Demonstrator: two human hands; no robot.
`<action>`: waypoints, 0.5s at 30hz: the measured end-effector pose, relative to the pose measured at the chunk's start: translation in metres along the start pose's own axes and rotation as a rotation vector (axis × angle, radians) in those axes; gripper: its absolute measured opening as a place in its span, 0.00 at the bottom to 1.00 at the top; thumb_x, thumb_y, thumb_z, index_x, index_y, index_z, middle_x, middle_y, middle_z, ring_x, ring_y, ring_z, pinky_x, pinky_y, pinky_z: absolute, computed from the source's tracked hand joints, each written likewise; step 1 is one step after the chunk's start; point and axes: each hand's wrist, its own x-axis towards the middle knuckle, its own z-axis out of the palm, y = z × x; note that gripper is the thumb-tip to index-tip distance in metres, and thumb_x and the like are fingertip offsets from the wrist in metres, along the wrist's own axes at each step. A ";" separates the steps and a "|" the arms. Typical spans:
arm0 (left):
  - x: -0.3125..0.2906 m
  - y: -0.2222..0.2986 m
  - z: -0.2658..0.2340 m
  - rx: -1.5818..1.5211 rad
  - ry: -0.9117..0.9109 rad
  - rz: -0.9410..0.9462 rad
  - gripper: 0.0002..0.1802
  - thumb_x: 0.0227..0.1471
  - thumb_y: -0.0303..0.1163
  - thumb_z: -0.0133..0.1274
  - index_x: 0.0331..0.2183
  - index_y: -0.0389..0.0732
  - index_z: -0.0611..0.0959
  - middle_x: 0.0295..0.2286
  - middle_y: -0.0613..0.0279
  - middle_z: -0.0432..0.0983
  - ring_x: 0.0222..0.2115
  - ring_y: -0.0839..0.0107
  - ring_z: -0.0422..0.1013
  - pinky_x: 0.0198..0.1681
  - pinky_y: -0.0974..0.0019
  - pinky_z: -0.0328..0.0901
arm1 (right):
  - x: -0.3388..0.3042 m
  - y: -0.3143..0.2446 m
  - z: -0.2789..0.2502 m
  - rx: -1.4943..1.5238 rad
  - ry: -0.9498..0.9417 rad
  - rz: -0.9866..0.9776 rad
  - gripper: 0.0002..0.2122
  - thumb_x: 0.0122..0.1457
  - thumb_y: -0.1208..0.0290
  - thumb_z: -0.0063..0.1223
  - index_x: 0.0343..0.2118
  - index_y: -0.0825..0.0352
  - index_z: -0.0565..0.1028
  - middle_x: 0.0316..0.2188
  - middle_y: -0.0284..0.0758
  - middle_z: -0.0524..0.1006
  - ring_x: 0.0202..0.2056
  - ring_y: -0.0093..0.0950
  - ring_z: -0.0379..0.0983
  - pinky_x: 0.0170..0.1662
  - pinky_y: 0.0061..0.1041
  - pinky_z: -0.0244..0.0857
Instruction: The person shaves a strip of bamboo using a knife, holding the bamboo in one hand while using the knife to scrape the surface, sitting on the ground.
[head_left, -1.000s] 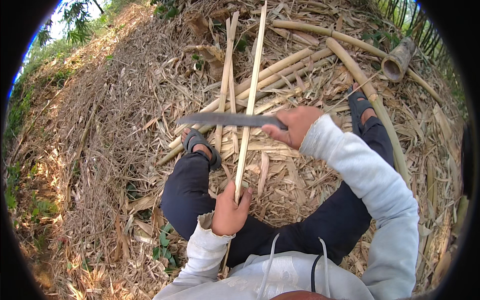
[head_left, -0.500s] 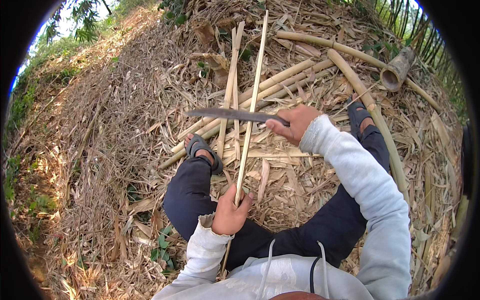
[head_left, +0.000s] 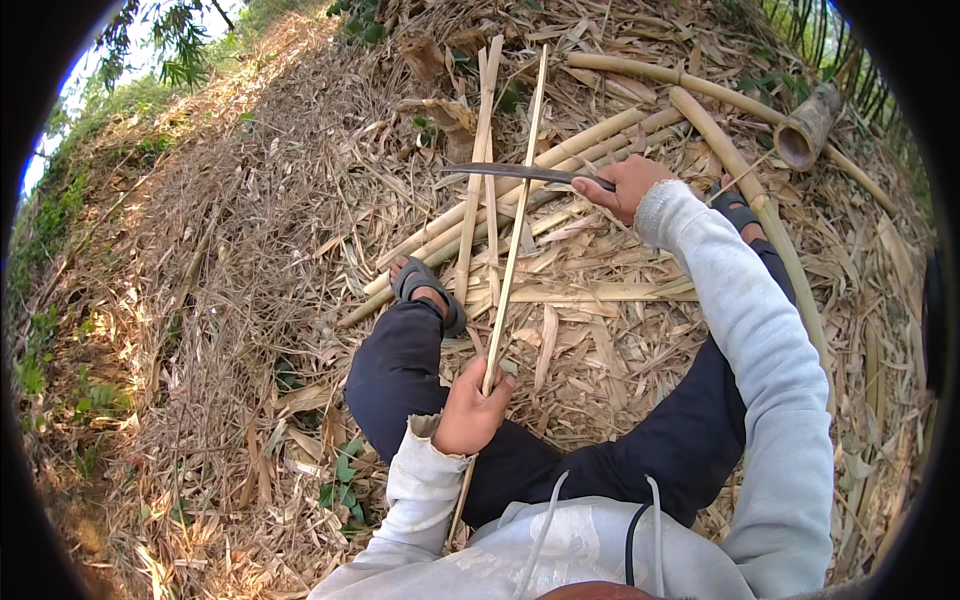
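My left hand [head_left: 470,408] grips the near end of a long thin bamboo strip [head_left: 519,210] that points away from me over my left leg. A long dark knife [head_left: 505,173] is held level in my right hand [head_left: 622,185], its blade pointing left and lying across the strip about two thirds of the way up. A second, wider bamboo slat [head_left: 477,165] lies beside the strip on the ground, under the blade tip. I sit on the ground with both legs stretched out, in dark trousers and sandals.
Several whole bamboo poles [head_left: 600,130] lie across the ground ahead. A short hollow bamboo section [head_left: 808,127] rests at the upper right. Dry leaves, husks and split strips cover the slope. Green plants [head_left: 60,200] grow at the left.
My right hand has carried the knife farther up along the strip, away from me. My left hand keeps its hold on the strip's near end.
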 end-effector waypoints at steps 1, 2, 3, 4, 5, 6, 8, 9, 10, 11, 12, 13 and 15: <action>0.003 -0.011 0.001 0.026 0.000 0.060 0.11 0.58 0.26 0.48 0.26 0.44 0.64 0.15 0.74 0.59 0.12 0.84 0.54 0.14 0.76 0.50 | -0.007 -0.009 -0.010 -0.024 -0.069 0.040 0.39 0.60 0.32 0.20 0.34 0.63 0.80 0.27 0.44 0.79 0.33 0.40 0.77 0.42 0.39 0.70; 0.004 -0.019 0.001 0.050 -0.003 0.093 0.11 0.58 0.26 0.48 0.26 0.44 0.64 0.15 0.74 0.59 0.12 0.84 0.54 0.14 0.76 0.50 | -0.008 -0.010 0.008 0.006 0.015 -0.033 0.38 0.60 0.32 0.20 0.34 0.63 0.80 0.27 0.44 0.79 0.33 0.41 0.77 0.42 0.39 0.70; 0.010 -0.020 0.004 0.069 -0.011 0.135 0.12 0.58 0.26 0.48 0.26 0.44 0.63 0.15 0.74 0.58 0.12 0.84 0.53 0.14 0.76 0.50 | -0.011 -0.007 0.025 0.031 0.100 -0.094 0.38 0.60 0.32 0.21 0.33 0.63 0.79 0.27 0.44 0.79 0.33 0.41 0.77 0.42 0.39 0.70; 0.006 -0.016 0.003 0.085 -0.010 0.129 0.12 0.58 0.26 0.47 0.26 0.44 0.63 0.15 0.74 0.58 0.12 0.84 0.54 0.14 0.76 0.50 | -0.019 -0.020 0.027 0.088 0.042 -0.182 0.33 0.62 0.37 0.28 0.29 0.64 0.77 0.25 0.46 0.77 0.34 0.49 0.74 0.55 0.41 0.62; 0.003 -0.013 0.003 0.101 -0.008 0.123 0.12 0.59 0.25 0.47 0.26 0.44 0.63 0.15 0.74 0.58 0.12 0.84 0.54 0.14 0.76 0.50 | -0.018 -0.021 0.025 0.034 0.049 -0.204 0.33 0.62 0.37 0.28 0.29 0.64 0.76 0.25 0.46 0.77 0.34 0.49 0.74 0.54 0.41 0.63; 0.000 -0.013 0.003 0.077 -0.014 0.116 0.12 0.58 0.25 0.48 0.26 0.44 0.63 0.15 0.74 0.59 0.12 0.84 0.54 0.14 0.75 0.50 | -0.017 -0.021 0.023 -0.015 0.054 -0.226 0.32 0.62 0.37 0.28 0.29 0.64 0.76 0.25 0.46 0.77 0.34 0.49 0.74 0.53 0.42 0.64; -0.006 -0.013 -0.002 0.142 -0.039 0.094 0.12 0.58 0.25 0.48 0.26 0.44 0.63 0.15 0.74 0.59 0.12 0.84 0.54 0.15 0.75 0.50 | -0.005 -0.005 0.019 0.026 0.105 -0.098 0.39 0.57 0.29 0.23 0.30 0.62 0.79 0.26 0.44 0.78 0.33 0.41 0.77 0.41 0.38 0.71; -0.003 -0.010 0.000 0.165 -0.042 0.095 0.11 0.57 0.25 0.49 0.27 0.43 0.64 0.16 0.72 0.60 0.14 0.83 0.55 0.16 0.74 0.52 | 0.007 0.014 0.007 0.081 0.070 0.078 0.40 0.56 0.28 0.22 0.31 0.62 0.80 0.26 0.43 0.78 0.33 0.40 0.77 0.39 0.38 0.71; -0.002 -0.008 0.001 0.190 -0.041 0.092 0.10 0.56 0.25 0.50 0.28 0.42 0.65 0.16 0.71 0.61 0.15 0.82 0.56 0.18 0.73 0.53 | 0.008 0.030 0.003 0.054 0.052 0.071 0.40 0.56 0.28 0.22 0.31 0.62 0.80 0.25 0.42 0.78 0.31 0.40 0.77 0.39 0.38 0.71; 0.001 -0.004 0.002 0.217 -0.039 0.095 0.09 0.56 0.25 0.50 0.28 0.41 0.66 0.17 0.69 0.62 0.16 0.80 0.57 0.19 0.72 0.54 | 0.009 0.041 0.001 0.026 0.035 0.065 0.40 0.57 0.28 0.22 0.31 0.62 0.80 0.24 0.40 0.78 0.30 0.41 0.77 0.38 0.39 0.71; 0.000 -0.005 0.004 0.234 -0.030 0.077 0.07 0.55 0.25 0.51 0.30 0.38 0.69 0.18 0.64 0.63 0.18 0.76 0.58 0.23 0.69 0.57 | 0.005 0.039 0.007 0.045 0.121 0.015 0.38 0.57 0.30 0.24 0.31 0.62 0.80 0.23 0.42 0.78 0.29 0.43 0.76 0.37 0.39 0.70; -0.002 -0.006 0.003 0.246 -0.026 0.079 0.07 0.55 0.25 0.52 0.30 0.38 0.69 0.18 0.64 0.63 0.19 0.76 0.58 0.23 0.69 0.57 | -0.002 0.028 0.017 0.061 0.207 -0.042 0.36 0.58 0.31 0.26 0.32 0.62 0.79 0.23 0.43 0.77 0.29 0.45 0.75 0.36 0.40 0.69; -0.002 -0.004 0.004 0.260 -0.021 0.103 0.07 0.54 0.26 0.52 0.30 0.37 0.69 0.18 0.63 0.63 0.19 0.76 0.58 0.23 0.69 0.57 | -0.004 0.025 0.018 0.035 0.275 -0.119 0.36 0.58 0.32 0.27 0.32 0.62 0.79 0.23 0.44 0.77 0.29 0.45 0.75 0.37 0.40 0.69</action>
